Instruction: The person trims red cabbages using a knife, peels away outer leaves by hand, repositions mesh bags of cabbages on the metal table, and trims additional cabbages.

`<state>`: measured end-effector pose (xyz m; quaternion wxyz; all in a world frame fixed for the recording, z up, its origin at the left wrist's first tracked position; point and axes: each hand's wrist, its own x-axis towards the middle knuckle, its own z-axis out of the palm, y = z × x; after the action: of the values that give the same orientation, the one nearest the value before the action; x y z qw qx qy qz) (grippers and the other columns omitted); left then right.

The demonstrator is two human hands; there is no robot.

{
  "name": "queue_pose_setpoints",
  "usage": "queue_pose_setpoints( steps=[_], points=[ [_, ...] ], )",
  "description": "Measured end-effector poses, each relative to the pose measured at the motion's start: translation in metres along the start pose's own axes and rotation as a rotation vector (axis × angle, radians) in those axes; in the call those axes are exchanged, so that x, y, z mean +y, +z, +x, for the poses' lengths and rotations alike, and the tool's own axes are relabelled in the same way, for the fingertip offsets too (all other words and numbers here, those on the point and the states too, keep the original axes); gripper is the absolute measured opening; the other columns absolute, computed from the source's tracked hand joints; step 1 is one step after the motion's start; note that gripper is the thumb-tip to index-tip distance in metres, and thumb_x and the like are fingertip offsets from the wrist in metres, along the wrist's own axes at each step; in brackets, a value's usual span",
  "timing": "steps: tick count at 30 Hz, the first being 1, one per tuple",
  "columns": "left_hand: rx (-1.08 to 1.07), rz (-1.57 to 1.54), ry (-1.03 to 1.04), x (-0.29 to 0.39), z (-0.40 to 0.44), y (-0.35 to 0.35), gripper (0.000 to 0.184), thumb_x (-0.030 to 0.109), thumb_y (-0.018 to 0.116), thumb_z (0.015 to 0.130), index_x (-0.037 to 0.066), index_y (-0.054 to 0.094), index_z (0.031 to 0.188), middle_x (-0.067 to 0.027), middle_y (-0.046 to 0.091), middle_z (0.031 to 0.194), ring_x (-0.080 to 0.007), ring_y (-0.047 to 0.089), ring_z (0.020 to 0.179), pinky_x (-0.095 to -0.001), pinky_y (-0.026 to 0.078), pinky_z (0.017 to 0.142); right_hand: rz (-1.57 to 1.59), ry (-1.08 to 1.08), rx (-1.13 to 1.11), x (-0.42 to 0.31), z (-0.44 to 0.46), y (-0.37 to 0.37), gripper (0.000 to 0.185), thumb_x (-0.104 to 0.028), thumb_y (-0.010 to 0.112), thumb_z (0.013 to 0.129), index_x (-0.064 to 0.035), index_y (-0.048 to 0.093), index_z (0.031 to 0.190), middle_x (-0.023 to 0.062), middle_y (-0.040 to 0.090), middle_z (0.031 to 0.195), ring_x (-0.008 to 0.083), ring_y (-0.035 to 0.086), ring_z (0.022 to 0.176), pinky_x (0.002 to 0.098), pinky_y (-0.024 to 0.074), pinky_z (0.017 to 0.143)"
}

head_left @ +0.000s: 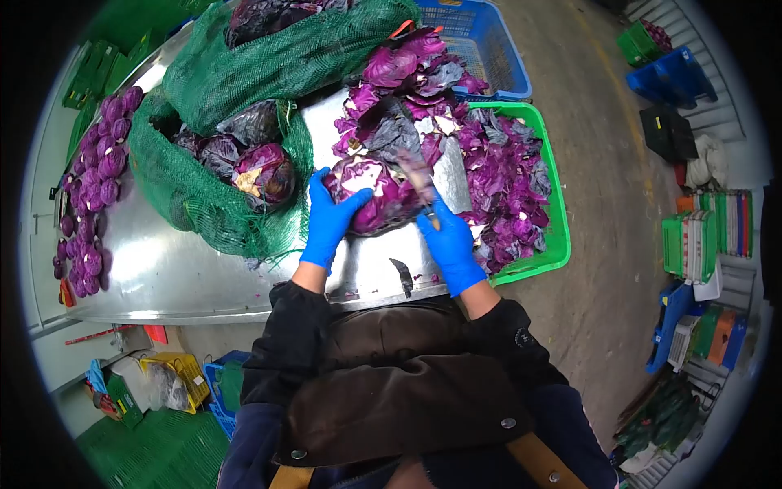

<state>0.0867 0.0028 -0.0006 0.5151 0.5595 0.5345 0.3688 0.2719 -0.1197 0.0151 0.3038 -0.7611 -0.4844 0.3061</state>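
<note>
My left hand (332, 216), in a blue glove, is closed on the side of a red cabbage (383, 204) whose cut, pale areas face up. Just right of the cabbage, my right hand (448, 247), also gloved in blue, is wrapped round a knife (419, 175). Its blade is smeared by motion and points up and away from me. Loose cabbage leaves (399, 65) are heaped behind the cabbage on the metal table (179, 281). A dark leaf scrap (401, 277) lies between my forearms.
A green crate (558, 220) full of leaves stands at the table's right edge, with a blue crate (505, 49) behind. Green mesh sacks (204, 220) of cabbages lie on the left. Several trimmed cabbages (106, 163) line the far left. Stacked crates (692, 244) stand across the floor.
</note>
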Motion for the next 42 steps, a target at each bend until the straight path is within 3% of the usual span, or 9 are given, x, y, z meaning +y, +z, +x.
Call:
queue_pose_setpoints(
  steps=[3, 6, 9, 11, 12, 16, 32, 39, 42],
  points=[
    [-0.07, -0.05, 0.067, -0.007, -0.019, -0.003, 0.098, 0.025, 0.09, 0.06, 0.001, 0.033, 0.136, -0.0169, 0.044, 0.129, -0.0282, 0.048, 0.118, -0.0375, 0.04, 0.104, 0.32, 0.429, 0.092, 0.081, 0.024, 0.019, 0.054, -0.014, 0.062, 0.086, -0.0211, 0.047, 0.137, 0.0129, 0.057, 0.076, 0.016, 0.051, 0.061, 0.032, 0.0462, 0.06],
    [-0.117, -0.103, 0.096, -0.019, -0.031, -0.007, 0.1, 0.02, 0.09, 0.057, 0.005, 0.033, 0.138, -0.0132, 0.042, 0.131, -0.0273, 0.047, 0.12, -0.038, 0.039, 0.106, 0.53, 0.274, 0.409, 0.146, 0.046, -0.014, 0.044, -0.03, 0.065, 0.084, -0.004, 0.06, 0.119, 0.0109, 0.062, 0.075, 0.0203, 0.06, 0.065, 0.0345, 0.0499, 0.06],
    [-0.265, -0.199, 0.074, -0.01, -0.02, -0.024, 0.102, 0.016, 0.091, 0.055, 0.01, 0.033, 0.139, -0.0128, 0.046, 0.13, -0.0272, 0.047, 0.121, -0.0389, 0.041, 0.105, -0.522, 0.337, 0.028, 0.093, 0.04, -0.076, 0.037, -0.019, 0.057, 0.089, -0.0112, 0.055, 0.125, 0.0146, 0.068, 0.099, 0.0268, 0.067, 0.08, 0.0391, 0.0529, 0.07],
    [-0.433, -0.143, 0.073, -0.005, -0.006, -0.033, 0.1, 0.016, 0.091, 0.054, 0.012, 0.037, 0.138, -0.0122, 0.046, 0.132, -0.0277, 0.046, 0.124, -0.0385, 0.038, 0.107, 0.268, 0.447, 0.063, -0.012, 0.024, -0.072, 0.042, -0.021, 0.059, 0.089, -0.014, 0.054, 0.13, 0.0156, 0.067, 0.102, 0.0286, 0.067, 0.081, 0.0402, 0.0529, 0.073],
    [-0.517, -0.12, 0.075, -0.002, 0.002, -0.034, 0.099, 0.016, 0.091, 0.054, 0.013, 0.038, 0.138, -0.012, 0.045, 0.133, -0.0279, 0.045, 0.124, -0.0383, 0.037, 0.108, -0.005, -0.106, 0.199, 0.028, 0.032, -0.028, 0.048, -0.025, 0.06, 0.09, -0.0209, 0.05, 0.136, 0.011, 0.066, 0.094, 0.0257, 0.062, 0.07, 0.0381, 0.0525, 0.068],
    [-0.339, 0.323, 0.321, 0.004, -0.015, -0.02, 0.112, 0.04, 0.088, 0.058, 0.009, 0.028, 0.147, -0.022, 0.033, 0.145, -0.0368, 0.035, 0.134, -0.0439, 0.03, 0.112, -0.206, -0.223, -0.048, -0.026, 0.028, 0.024, 0.066, -0.053, 0.051, 0.091, -0.0259, 0.029, 0.148, 0.0131, 0.043, 0.144, 0.0343, 0.067, 0.081, 0.0407, 0.0547, 0.066],
    [-0.545, 0.182, 0.26, 0.005, -0.016, -0.034, 0.118, 0.036, 0.089, 0.053, 0.006, 0.025, 0.147, -0.016, 0.036, 0.144, -0.0321, 0.036, 0.134, -0.0396, 0.028, 0.113, -0.146, 0.225, 0.104, 0.035, 0.079, 0.016, 0.042, -0.04, 0.061, 0.082, -0.0058, 0.063, 0.106, 0.0221, 0.067, 0.091, 0.0414, 0.064, 0.088, 0.0479, 0.0505, 0.078],
    [-0.841, 0.239, 0.405, 0.012, -0.002, -0.034, 0.113, 0.031, 0.088, 0.057, 0.011, 0.025, 0.149, -0.0173, 0.03, 0.149, -0.0327, 0.029, 0.139, -0.0408, 0.025, 0.114, 0.004, -0.196, -0.081, -0.032, 0.029, -0.017, 0.064, -0.043, 0.068, 0.084, -0.0121, 0.048, 0.136, 0.0182, 0.062, 0.12, 0.0327, 0.061, 0.108, 0.0382, 0.0485, 0.089],
    [-0.498, 0.177, 0.109, -0.002, -0.025, -0.034, 0.117, 0.036, 0.088, 0.059, 0.007, 0.02, 0.15, -0.021, 0.025, 0.15, -0.0336, 0.024, 0.141, -0.041, 0.024, 0.115, 0.054, -0.16, -0.129, -0.019, 0.02, -0.014, 0.063, -0.046, 0.07, 0.082, -0.0116, 0.052, 0.132, 0.0165, 0.062, 0.122, 0.0315, 0.061, 0.11, 0.0373, 0.0482, 0.091]
  ],
)
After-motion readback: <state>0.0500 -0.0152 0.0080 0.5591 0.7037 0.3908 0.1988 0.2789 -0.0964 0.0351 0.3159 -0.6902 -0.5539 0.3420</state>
